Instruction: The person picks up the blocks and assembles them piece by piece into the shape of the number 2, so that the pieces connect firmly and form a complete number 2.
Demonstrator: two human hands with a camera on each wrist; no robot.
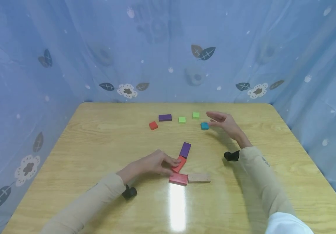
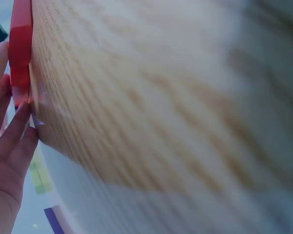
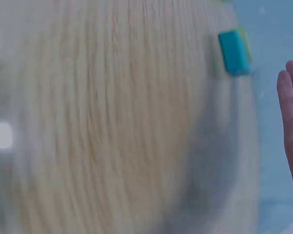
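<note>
My left hand (image 1: pixel 154 162) touches two red blocks on the table. Its fingertips rest at the upper, slanted red block (image 1: pixel 181 163), and its thumb is at the left end of the lower red block (image 1: pixel 178 179). The fingers look fairly straight in the left wrist view. A purple block (image 1: pixel 185 150) continues the slanted line, while a plain wooden block (image 1: pixel 199 178) adjoins the lower red one. Over the table's far right part, my right hand (image 1: pixel 224 125) is held with fingers extended. Just left of its thumb lies a small blue block (image 1: pixel 204 126); the right wrist view shows that hand holding nothing.
Toward the back lie a small red block (image 1: pixel 153 125), a purple block (image 1: pixel 165 118) and two light green blocks, one nearer (image 1: pixel 182 120) and one farther (image 1: pixel 195 115). A blue patterned curtain (image 1: pixel 168 58) surrounds the wooden table (image 1: pixel 97 143) at the back and sides.
</note>
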